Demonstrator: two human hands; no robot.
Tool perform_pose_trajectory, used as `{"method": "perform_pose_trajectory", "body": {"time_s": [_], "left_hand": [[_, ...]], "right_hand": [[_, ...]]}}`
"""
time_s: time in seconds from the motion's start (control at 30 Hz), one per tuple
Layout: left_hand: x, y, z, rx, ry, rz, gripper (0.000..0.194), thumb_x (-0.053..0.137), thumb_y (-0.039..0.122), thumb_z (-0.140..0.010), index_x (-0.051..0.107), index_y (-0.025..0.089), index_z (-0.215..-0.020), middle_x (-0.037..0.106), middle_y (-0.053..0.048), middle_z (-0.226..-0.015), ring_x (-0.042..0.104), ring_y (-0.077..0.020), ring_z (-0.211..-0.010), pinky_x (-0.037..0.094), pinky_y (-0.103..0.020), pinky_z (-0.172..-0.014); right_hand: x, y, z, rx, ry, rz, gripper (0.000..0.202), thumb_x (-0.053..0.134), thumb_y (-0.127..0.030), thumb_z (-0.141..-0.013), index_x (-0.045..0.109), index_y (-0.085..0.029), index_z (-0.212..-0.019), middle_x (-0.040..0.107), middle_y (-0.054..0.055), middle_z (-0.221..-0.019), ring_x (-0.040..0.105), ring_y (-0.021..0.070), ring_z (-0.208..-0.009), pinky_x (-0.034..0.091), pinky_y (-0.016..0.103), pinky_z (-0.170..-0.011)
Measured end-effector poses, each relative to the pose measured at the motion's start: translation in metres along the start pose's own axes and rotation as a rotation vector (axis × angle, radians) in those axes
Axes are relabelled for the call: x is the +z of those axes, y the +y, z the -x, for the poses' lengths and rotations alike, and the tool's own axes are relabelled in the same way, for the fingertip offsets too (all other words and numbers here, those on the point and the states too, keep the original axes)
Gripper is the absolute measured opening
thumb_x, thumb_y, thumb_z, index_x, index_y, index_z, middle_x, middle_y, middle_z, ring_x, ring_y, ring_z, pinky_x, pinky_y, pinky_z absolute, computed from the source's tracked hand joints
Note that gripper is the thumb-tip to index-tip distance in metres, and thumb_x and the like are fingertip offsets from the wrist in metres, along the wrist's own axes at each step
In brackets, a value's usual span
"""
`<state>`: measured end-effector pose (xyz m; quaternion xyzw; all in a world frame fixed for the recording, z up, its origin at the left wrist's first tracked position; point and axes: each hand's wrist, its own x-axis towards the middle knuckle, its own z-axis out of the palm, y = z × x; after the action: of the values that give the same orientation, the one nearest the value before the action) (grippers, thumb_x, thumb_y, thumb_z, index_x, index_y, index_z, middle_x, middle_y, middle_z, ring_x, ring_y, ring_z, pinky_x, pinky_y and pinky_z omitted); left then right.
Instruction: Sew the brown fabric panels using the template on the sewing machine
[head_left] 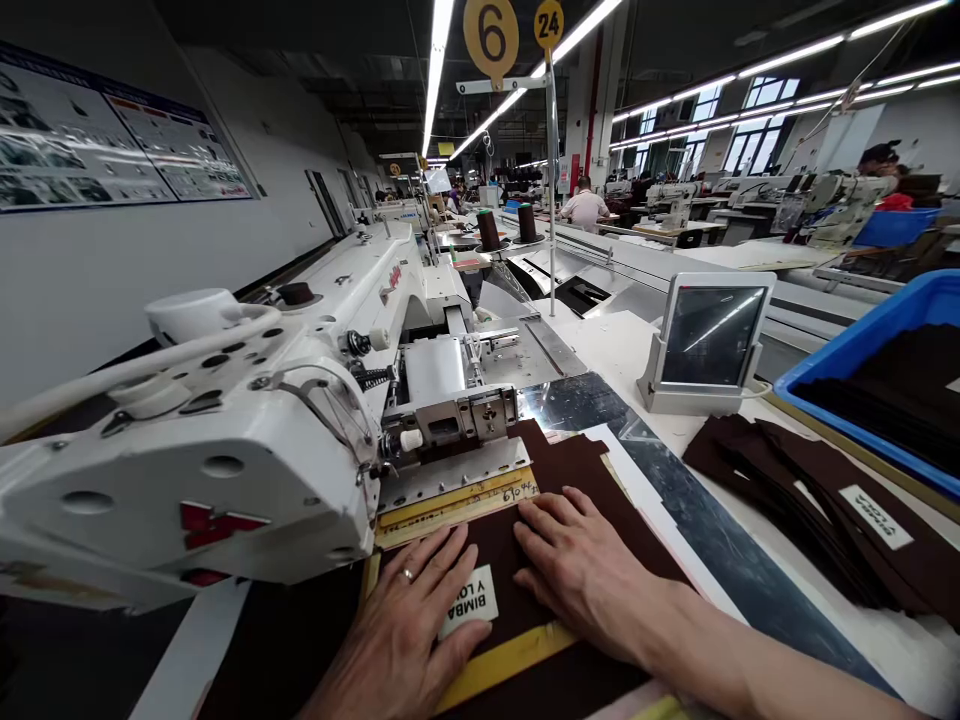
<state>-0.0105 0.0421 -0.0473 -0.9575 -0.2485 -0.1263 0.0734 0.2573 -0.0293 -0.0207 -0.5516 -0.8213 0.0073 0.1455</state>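
Dark brown fabric (487, 550) lies flat under the white sewing machine (285, 420), with a yellow-edged template frame (517, 655) around part of it. My left hand (420, 610), with a ring on one finger, rests on the fabric, its fingers stretched out. Beside its thumb is a white label (471, 600) with black lettering, partly covered by that hand. To the right, my right hand (574, 565) presses flat on the same fabric, fingers extended towards the metal clamp plate (457, 475). Neither hand grips anything.
A small screen on a stand (709, 340) stands to the right. Beyond it, a blue bin (847, 385) holds dark fabric, and a stack of labelled brown pieces (810, 510) lies in front. Thread cones (489, 230) stand behind the machine. A person (585, 207) sits farther back.
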Motion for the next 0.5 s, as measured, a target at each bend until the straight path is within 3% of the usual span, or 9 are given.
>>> {"method": "perform_pose_trajectory", "body": {"time_s": [0.23,0.37,0.5], "left_hand": [[0.008,0.000,0.008,0.023,-0.003,-0.019,0.068,0.056,0.055,-0.102,0.037,0.024,-0.160,0.041,-0.006,-0.163,0.045,-0.0304,-0.146,0.045,-0.047,-0.115],[0.000,0.007,0.013,-0.015,-0.102,0.028,0.076,0.053,0.063,-0.100,0.025,0.030,-0.163,0.035,-0.006,-0.166,0.038,-0.0314,-0.151,0.036,-0.055,-0.121],[-0.013,0.012,0.013,-0.065,-0.223,0.098,0.088,0.048,0.080,-0.091,0.028,0.032,-0.162,0.033,-0.009,-0.166,0.034,-0.0374,-0.152,0.031,-0.069,-0.118]], "right_hand": [[0.004,-0.009,-0.008,-0.066,0.019,0.179,0.035,0.046,-0.033,-0.108,0.065,-0.009,-0.124,0.064,0.020,-0.134,0.056,0.0341,-0.126,0.030,0.062,-0.118],[0.003,-0.012,-0.012,0.002,0.004,0.153,0.024,0.055,-0.031,-0.105,0.068,-0.014,-0.115,0.069,0.016,-0.124,0.061,0.0320,-0.115,0.035,0.061,-0.113],[0.010,-0.011,-0.011,0.064,0.055,0.091,0.022,0.062,-0.035,-0.102,0.068,-0.019,-0.116,0.070,0.011,-0.123,0.061,0.0297,-0.115,0.038,0.055,-0.109]]}}
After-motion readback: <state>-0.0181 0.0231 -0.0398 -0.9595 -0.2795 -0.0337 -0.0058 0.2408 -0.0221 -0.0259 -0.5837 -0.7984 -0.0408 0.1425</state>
